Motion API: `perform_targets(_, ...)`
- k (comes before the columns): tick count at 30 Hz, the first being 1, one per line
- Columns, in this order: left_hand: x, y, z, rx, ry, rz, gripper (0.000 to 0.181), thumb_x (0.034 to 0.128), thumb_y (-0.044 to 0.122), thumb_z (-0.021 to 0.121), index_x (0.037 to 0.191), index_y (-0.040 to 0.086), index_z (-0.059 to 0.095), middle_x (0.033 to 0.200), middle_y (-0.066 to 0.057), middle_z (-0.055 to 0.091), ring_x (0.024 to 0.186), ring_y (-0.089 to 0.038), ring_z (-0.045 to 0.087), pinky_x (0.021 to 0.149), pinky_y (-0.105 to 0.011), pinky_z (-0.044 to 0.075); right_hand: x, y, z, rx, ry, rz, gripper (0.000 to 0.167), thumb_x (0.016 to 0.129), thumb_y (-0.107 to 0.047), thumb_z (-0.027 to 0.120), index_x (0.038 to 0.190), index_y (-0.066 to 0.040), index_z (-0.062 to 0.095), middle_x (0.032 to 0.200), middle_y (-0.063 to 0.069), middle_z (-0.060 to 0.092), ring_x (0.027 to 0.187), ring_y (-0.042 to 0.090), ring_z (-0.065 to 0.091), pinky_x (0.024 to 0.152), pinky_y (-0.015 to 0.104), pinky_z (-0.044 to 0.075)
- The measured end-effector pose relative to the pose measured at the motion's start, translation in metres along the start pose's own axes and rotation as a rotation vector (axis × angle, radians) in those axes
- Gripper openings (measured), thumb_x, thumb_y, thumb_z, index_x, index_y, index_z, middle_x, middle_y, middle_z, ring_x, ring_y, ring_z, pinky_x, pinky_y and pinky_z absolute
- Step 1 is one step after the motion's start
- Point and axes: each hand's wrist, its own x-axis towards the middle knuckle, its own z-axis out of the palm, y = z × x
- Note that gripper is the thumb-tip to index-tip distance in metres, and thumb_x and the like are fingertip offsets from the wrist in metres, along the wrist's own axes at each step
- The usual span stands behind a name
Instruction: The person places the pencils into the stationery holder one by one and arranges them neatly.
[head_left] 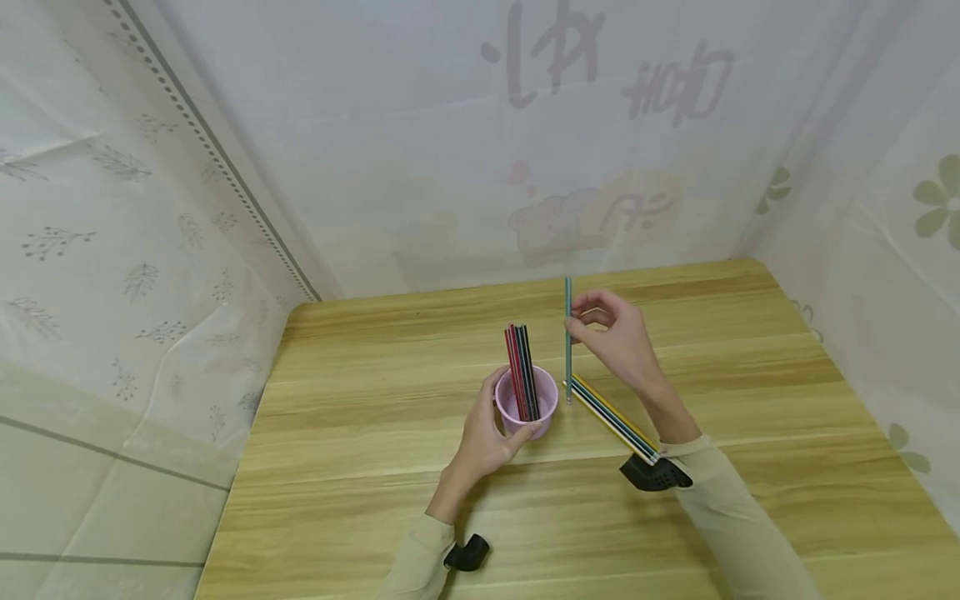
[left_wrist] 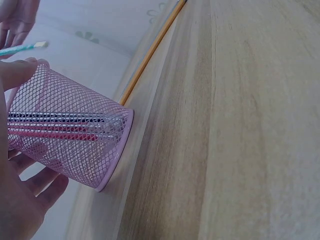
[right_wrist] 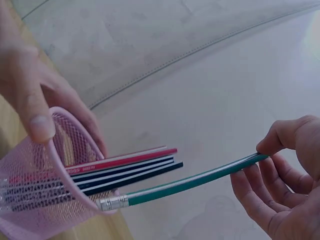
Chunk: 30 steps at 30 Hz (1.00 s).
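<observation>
A pink mesh pencil cup (head_left: 547,421) stands on the table, and my left hand (head_left: 483,433) grips its side, thumb near the rim. Several red and dark pencils (head_left: 522,371) lean together inside the cup. To the right of the cup, my right hand (head_left: 617,337) pinches a green pencil (head_left: 568,358) between thumb and fingers. That pencil is upright in the head view, its silver ferrule end (right_wrist: 114,202) pointing down beside the cup's rim in the right wrist view. Below the right hand, a bundle of yellow, green and white pencils (head_left: 615,421) lies slantwise on the table.
The wood-grain table (head_left: 360,467) carries the cup and the loose pencils. Behind it hangs a pale printed cloth (head_left: 420,167), with patterned cloths on the left and right sides. Black wrist devices (head_left: 656,475) sit at both cuffs.
</observation>
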Motion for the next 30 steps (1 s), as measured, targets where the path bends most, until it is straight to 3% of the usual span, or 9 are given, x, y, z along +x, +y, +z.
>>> perform_targets(8,0.0,-0.001,0.0,-0.008,-0.006,-0.004,0.093,0.0788,0.025,0.084,0.155,0.014,0.03,0.147,-0.009,0.052,0.132,-0.026,0.054,0.11,-0.049,0.047,0.014,0.005,0.019,0.092,0.032,-0.062,0.024,0.088,0.005,0.067,0.11,0.011,0.061,0.097,0.005,0.062,0.079,0.009,0.067,0.071,0.032,0.063)
perform_targets(14,0.0,-0.001,0.0,-0.03,-0.013,-0.004,0.093,0.0804,0.026,0.083,0.155,0.013,0.029,0.148,-0.009,0.051,0.132,-0.026,0.054,0.109,-0.05,0.048,0.015,0.019,0.032,0.133,-0.003,-0.006,0.025,0.09,0.003,0.068,0.113,0.008,0.06,0.101,0.008,0.062,0.082,0.011,0.067,0.074,0.032,0.063)
perform_targets(21,0.001,-0.001,0.001,-0.033,-0.021,-0.005,0.094,0.0806,0.027,0.083,0.156,0.017,0.028,0.149,-0.005,0.05,0.132,-0.023,0.053,0.111,-0.047,0.047,0.011,0.036,0.039,0.095,-0.039,0.007,0.024,0.089,0.005,0.066,0.112,0.01,0.06,0.103,0.018,0.062,0.081,0.013,0.067,0.073,0.032,0.063)
perform_targets(30,0.0,-0.002,0.002,-0.033,-0.019,-0.01,0.095,0.0804,0.026,0.084,0.156,0.017,0.028,0.149,-0.006,0.049,0.133,-0.023,0.053,0.111,-0.046,0.047,0.003,0.058,0.045,0.04,-0.054,0.04,0.025,0.089,0.004,0.07,0.113,0.008,0.062,0.107,0.025,0.064,0.084,0.02,0.066,0.071,0.021,0.058)
